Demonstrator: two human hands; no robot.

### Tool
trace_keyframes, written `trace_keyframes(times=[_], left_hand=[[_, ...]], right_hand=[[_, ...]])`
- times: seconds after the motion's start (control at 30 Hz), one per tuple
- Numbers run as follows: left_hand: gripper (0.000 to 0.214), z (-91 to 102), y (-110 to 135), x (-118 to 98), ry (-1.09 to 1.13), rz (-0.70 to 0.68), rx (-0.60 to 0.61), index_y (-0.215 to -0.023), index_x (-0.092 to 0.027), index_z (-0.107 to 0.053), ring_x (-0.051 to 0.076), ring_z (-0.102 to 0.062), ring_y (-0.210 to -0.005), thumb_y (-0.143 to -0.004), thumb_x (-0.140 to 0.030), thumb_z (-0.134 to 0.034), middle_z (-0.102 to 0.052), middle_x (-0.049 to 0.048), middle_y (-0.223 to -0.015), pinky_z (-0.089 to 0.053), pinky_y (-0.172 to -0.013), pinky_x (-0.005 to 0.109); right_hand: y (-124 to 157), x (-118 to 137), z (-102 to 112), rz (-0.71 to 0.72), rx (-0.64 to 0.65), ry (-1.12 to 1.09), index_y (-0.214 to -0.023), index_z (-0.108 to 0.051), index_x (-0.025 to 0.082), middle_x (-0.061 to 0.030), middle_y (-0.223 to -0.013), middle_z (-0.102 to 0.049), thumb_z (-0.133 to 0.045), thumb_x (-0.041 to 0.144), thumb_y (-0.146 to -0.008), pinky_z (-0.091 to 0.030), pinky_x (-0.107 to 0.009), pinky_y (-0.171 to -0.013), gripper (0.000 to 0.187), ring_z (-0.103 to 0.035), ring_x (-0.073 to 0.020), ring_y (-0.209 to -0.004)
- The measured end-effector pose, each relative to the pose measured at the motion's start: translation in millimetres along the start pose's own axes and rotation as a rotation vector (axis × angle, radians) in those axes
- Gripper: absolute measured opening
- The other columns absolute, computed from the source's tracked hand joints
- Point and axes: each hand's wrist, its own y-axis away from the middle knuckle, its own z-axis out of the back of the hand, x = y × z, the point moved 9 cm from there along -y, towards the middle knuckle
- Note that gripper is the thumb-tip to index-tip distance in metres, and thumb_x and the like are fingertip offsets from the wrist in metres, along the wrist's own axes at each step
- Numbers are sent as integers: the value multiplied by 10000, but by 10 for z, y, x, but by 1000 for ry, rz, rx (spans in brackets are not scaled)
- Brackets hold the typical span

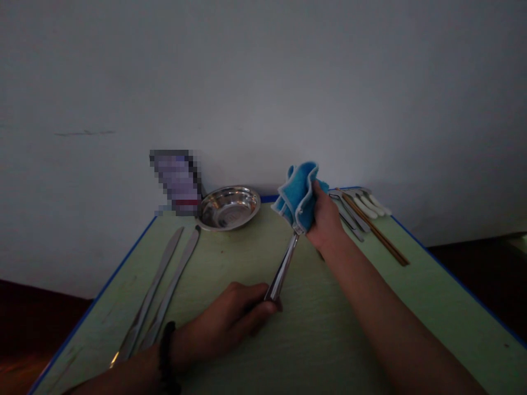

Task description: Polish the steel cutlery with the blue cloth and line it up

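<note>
My left hand [234,318] pinches the lower end of a shiny metal cutlery handle [284,266], which slants up and to the right above the table. It may be more than one piece, and its upper end is hidden in a blue cloth [300,189] with pale edging. Closed on the folded cloth is my right hand [327,216], its fingers mostly behind the fabric. Two table knives [164,263] lie side by side left of my left hand, partly covered by my left forearm.
A round stainless steel bowl [229,208] stands at the table's back edge, beside a blurred-out, phone-like object [177,181] leaning by the wall. On the right lie wooden chopsticks [381,236], several white-handled utensils [366,207] and other metal cutlery [349,216]. The pale green table [230,252] has blue edges.
</note>
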Motion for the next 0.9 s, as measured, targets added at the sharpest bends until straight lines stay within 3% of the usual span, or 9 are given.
trace_keyframes(times=[0.1,0.3,0.43,0.53,0.63,0.73,0.8,0.9], left_hand=[[346,15,-4,22,45,-35,-37,-753,-161,-582,101,-441,-516,-907,-413,-401,-474,-37,-581,-332,-499,190],[397,193,13,85,26,-32,-272,-569,-170,-476,90,-346,-475,-837,-462,-472,-386,-50,-522,-253,-443,196],[353,306,38,134,36,60,-411,-548,-186,-430,88,-311,-452,-838,-386,-436,-357,-59,-491,-241,-426,197],[317,317,29,114,32,54,-426,-556,-185,-447,91,-332,-464,-826,-350,-444,-381,-56,-497,-253,-434,198],[302,312,8,99,18,42,-408,-588,-182,-474,92,-354,-472,-846,-332,-428,-403,-56,-511,-280,-450,199],[280,350,16,105,-8,67,-437,-639,-180,-504,105,-424,-521,-867,-319,-421,-472,-41,-564,-340,-496,206],[224,384,44,99,5,62,-482,-722,-180,-533,119,-477,-598,-873,-316,-439,-528,-21,-653,-381,-546,214],[171,385,87,128,136,48,-520,-863,-193,-505,111,-447,-584,-902,-339,-424,-486,-35,-675,-376,-517,208]], right_hand=[[6,-54,-58,-50,39,-12,-1134,-551,202,-61,-941,-697,-415,510,-836,-534,-342,-727,449,-649,-188,-880],[152,-230,-223,-191,81,-84,-1019,-584,194,-57,-921,-697,-466,448,-844,-540,-369,-765,330,-658,-194,-862],[388,-413,-471,-311,221,-36,-908,-611,187,-45,-829,-701,-517,428,-827,-529,-383,-790,271,-663,-199,-828],[533,-460,-616,-344,326,36,-834,-619,175,-40,-781,-694,-513,380,-836,-516,-374,-801,230,-659,-190,-803],[528,-376,-628,-281,358,86,-827,-624,178,-27,-749,-681,-516,379,-830,-508,-365,-785,229,-648,-180,-763],[415,-200,-507,-150,346,195,-835,-629,191,-9,-726,-661,-540,436,-799,-502,-340,-737,264,-622,-161,-690],[342,-83,-391,-78,339,323,-826,-628,205,-3,-718,-652,-541,483,-783,-494,-320,-690,294,-599,-153,-656],[306,72,-276,18,399,632,-789,-632,217,-15,-742,-659,-530,539,-771,-474,-312,-655,338,-581,-162,-658]])
